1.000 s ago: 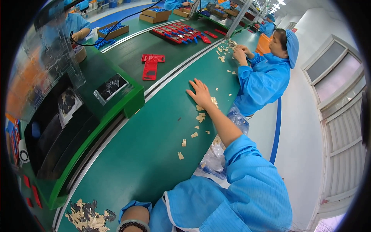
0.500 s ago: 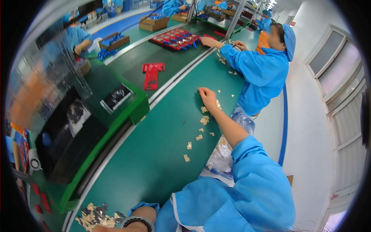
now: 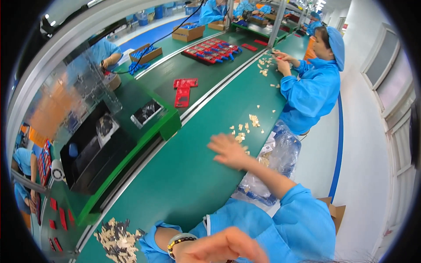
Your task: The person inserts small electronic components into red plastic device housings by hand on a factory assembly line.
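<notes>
My right hand (image 3: 229,151) is spread over the green work surface (image 3: 175,175), palm down, its fingers apart and slightly smeared by motion. Small flat cream-coloured pieces (image 3: 239,137) lie just beyond it and by its wrist; I see nothing held in it. Close to the camera at the lower edge, my left hand (image 3: 223,246) is raised with its fingers stretched out to the right, partly cut off by the frame. It wears a bracelet and looks free of any object. Left of that forearm lies a heap of cream and dark pieces (image 3: 117,241).
A clear plastic bag (image 3: 280,147) lies along the right edge. Red trays (image 3: 185,91) and a filled red rack (image 3: 212,50) sit across the metal rail. At left stands a green-edged station with a black box (image 3: 90,149). A co-worker (image 3: 313,83) handles something farther up.
My right hand has drawn back toward me and opened flat; the pieces that lay scattered nearer me are no longer seen there. My left hand has lifted away from the heap. The view has shifted.
</notes>
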The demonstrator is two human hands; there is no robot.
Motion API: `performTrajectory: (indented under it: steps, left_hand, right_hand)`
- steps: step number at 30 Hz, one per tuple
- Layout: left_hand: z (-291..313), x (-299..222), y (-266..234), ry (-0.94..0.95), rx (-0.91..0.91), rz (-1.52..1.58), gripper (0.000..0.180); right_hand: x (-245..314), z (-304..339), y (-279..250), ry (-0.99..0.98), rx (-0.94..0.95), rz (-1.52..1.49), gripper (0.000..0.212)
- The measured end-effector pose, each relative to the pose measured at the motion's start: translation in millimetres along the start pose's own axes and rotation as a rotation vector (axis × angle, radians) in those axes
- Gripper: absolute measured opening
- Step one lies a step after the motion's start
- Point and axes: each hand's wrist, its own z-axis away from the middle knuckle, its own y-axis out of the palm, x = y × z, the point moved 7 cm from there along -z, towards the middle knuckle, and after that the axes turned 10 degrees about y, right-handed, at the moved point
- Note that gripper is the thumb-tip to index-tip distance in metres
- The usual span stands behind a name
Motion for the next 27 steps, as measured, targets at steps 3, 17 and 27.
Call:
performTrajectory:
  steps: [3,17,27]
  left_hand:
    - [14,-1,3,0.099,0.043,-0.067,0.058]
    - [54,73,-6,0.741,0.161,0.341,0.058]
    - [80,-24,1,0.229,-0.174,-0.774,0.039]
  right_hand:
    - [-101,20,-5,0.327,-0.047,0.150,0.052]
    - [-264,168,-33,1.167,-0.608,-0.242,0.032]
    - [-174,67,-17,0.451,-0.438,0.184,0.048]
